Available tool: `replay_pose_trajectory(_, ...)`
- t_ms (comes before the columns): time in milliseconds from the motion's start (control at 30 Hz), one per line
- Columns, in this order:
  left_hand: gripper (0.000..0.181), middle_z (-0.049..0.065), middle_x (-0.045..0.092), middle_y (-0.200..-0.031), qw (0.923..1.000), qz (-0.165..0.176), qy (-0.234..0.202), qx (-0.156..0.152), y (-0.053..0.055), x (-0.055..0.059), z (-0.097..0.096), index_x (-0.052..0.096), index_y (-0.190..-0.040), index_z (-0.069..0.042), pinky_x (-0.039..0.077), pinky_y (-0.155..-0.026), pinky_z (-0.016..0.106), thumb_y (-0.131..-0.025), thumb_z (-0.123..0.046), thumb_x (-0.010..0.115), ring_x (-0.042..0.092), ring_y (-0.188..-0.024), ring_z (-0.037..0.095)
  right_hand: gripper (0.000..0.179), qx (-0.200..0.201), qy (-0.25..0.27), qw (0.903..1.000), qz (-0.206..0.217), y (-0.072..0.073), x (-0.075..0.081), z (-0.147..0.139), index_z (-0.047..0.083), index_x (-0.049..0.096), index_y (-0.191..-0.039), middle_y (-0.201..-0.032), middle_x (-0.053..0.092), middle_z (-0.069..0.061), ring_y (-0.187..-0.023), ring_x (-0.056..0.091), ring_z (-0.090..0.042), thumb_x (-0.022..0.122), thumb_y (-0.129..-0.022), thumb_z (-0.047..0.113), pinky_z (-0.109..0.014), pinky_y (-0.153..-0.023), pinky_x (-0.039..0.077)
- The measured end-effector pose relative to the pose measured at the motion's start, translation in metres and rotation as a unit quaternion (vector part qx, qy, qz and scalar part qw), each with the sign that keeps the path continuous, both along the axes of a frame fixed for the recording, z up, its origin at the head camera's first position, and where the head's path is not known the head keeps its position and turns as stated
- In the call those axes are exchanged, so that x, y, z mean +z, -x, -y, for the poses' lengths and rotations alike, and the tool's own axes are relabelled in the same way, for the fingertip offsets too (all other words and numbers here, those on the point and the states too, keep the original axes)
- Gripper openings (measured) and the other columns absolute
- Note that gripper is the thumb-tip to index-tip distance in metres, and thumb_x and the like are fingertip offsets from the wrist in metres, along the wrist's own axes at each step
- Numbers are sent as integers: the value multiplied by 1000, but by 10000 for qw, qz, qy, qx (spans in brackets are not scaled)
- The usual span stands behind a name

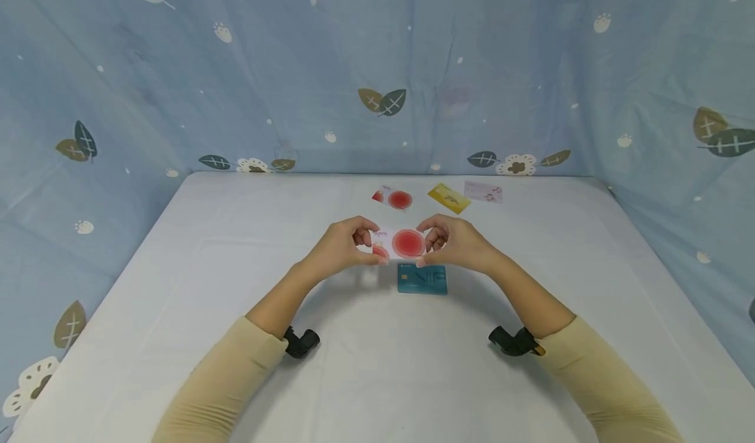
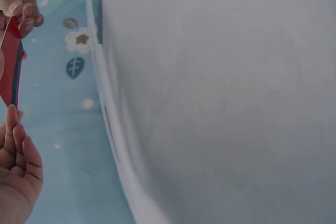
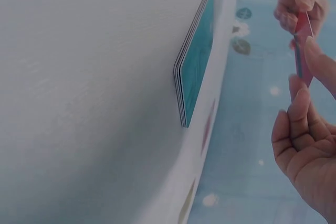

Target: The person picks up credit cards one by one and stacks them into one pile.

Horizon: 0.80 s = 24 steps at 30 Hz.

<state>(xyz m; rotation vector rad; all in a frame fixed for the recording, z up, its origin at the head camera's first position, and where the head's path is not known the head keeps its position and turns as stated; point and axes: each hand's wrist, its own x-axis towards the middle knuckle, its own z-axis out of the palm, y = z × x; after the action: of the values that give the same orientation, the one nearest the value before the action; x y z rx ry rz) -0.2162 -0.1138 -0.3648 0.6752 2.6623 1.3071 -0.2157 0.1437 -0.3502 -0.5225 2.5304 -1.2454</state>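
Note:
Between both hands, a white card with a red circle (image 1: 408,243) is held up by its short ends. My left hand (image 1: 348,246) pinches its left end with thumb and fingers, and my right hand (image 1: 457,243) pinches the right end. From the side, in the left wrist view, the card (image 2: 10,72) shows red with a dark stripe. Just below the hands in the head view lies a teal card (image 1: 422,279). Seen edge-on in the right wrist view, it tops a neat stack of several cards (image 3: 195,66).
Towards the table's far edge lie another white card with a red circle (image 1: 400,199), a yellow card (image 1: 449,198) and a pale pink card (image 1: 483,192). A white cloth covers the table (image 1: 377,377). Behind hangs a blue leaf-patterned curtain (image 1: 377,50).

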Motion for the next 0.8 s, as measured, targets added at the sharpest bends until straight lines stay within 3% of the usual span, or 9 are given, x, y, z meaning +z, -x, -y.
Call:
replay_pose_trajectory(167,53,4,57,-85,10000,36,-17,-61,-3,1,-6,61,-112,-5,45,-70,28,-69,-23,85,55,-84,29,59,-88,-27,9999,-71,-6,-1,-6,5,56,-120,-82,63,-3,-75,55,-20,84,-71,20,-31,-67,48)
replay_pose_trajectory(467,54,0,56,-83,9997,-141,-35,-218,-8,-2,-20,62,-111,-6,45,-69,26,-67,-26,86,51,-79,16,56,-196,-74,9995,-247,-18,-4,-21,8,57,-119,-84,64,-5,-75,55,-20,84,-71,18,-35,-69,46)
replay_pose_trajectory(800,57,2,58,-83,9993,-242,-209,-199,-12,-8,-32,63,-111,-6,45,-68,26,-65,-29,87,53,-78,19,59,-228,73,9993,-276,-23,-8,-33,7,58,-118,-84,64,-5,-75,55,-21,86,-68,22,-35,-69,46)
